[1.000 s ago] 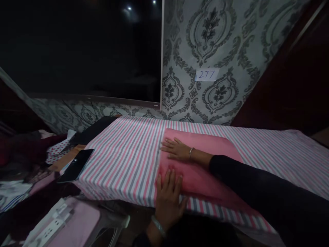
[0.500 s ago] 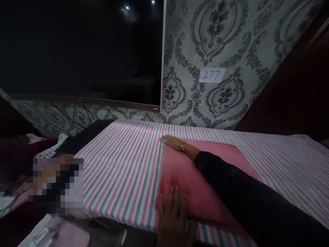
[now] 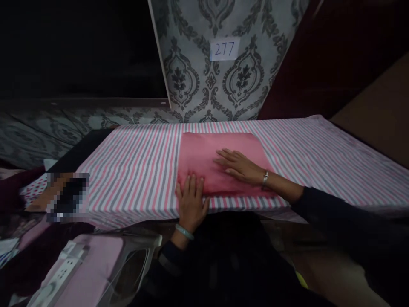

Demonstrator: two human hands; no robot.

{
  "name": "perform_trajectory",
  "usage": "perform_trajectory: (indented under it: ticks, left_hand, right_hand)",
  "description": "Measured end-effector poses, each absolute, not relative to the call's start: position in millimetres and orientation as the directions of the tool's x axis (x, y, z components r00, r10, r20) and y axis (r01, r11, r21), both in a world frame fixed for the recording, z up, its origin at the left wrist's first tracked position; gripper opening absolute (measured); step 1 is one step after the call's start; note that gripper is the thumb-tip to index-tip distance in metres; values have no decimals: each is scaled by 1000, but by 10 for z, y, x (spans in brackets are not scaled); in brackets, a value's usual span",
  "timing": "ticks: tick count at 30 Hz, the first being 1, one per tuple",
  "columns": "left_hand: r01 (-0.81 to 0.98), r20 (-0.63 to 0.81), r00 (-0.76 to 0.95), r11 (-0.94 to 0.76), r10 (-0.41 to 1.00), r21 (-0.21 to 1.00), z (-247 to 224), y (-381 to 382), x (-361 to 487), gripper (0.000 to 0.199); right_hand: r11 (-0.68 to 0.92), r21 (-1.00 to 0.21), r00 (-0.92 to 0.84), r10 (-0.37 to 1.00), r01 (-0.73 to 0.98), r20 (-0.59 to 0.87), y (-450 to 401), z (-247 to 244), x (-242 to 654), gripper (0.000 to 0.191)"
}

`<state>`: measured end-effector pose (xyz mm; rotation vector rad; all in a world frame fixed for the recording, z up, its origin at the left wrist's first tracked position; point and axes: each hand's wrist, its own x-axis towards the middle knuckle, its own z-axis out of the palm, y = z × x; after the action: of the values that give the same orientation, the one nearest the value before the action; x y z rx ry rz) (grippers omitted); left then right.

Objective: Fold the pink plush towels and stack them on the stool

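A pink cloth (image 3: 204, 147), folded into a rough rectangle, lies flat on the striped tablecloth (image 3: 143, 166). On the near left corner of the pink cloth rests my left hand (image 3: 191, 202), palm down with the fingers spread. My right hand (image 3: 241, 166) is over the middle of the cloth, its fingers stretched out and slightly blurred; whether it presses on the fabric I cannot tell. A green bangle circles my left wrist and a silver bracelet my right. Neither hand grips anything.
A large dark screen (image 3: 79, 51) hangs at the back left, beside a paper marked 277 (image 3: 224, 49) on the patterned wall. Lower left, a white power strip (image 3: 60, 273) lies on a pink seat (image 3: 99, 256). Another person's arm (image 3: 47, 194), partly pixelated, reaches in at the left.
My right hand has come from the cloth's far left corner toward its middle, nearer to me. The left hand stays at the near left corner. The view has tilted down and shifted right.
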<state>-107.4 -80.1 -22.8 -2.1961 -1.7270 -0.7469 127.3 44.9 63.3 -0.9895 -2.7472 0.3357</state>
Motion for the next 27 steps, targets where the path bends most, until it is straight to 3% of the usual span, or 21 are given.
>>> perform_trajectory:
  ticks: [3,6,10,16,21,27]
  left_hand:
    - [967,557,125,-227,821,117,-71,-871,-928,60]
    - [947,530,224,-310,818,78,81,-918,-656,57]
    - [887,454,387,-459,802,56,126,-843,-303,56]
    - [865,423,406,-490,810,108,-48,-728,-176,49]
    - [868,442,412,-491,797,76,-166,-718,-229,72]
    - [862,489,445,-507,750,-7,-211,-698,-268,80]
  right_hand:
    - [684,-284,-695,715,671,79,132,549,1671,59]
    - [682,-299,-689,718,668,99,58,528,1757,58]
    - [747,-332,-756,642,577,131,96,545,1480,56]
    - [850,-289,-890,457,441,-14,326,405,1090,55]
    - [915,-190,-933,361,356,-6,783,343,1116,59]
    - [870,-173,-886,463,461,-34,1659,411,1138,66]
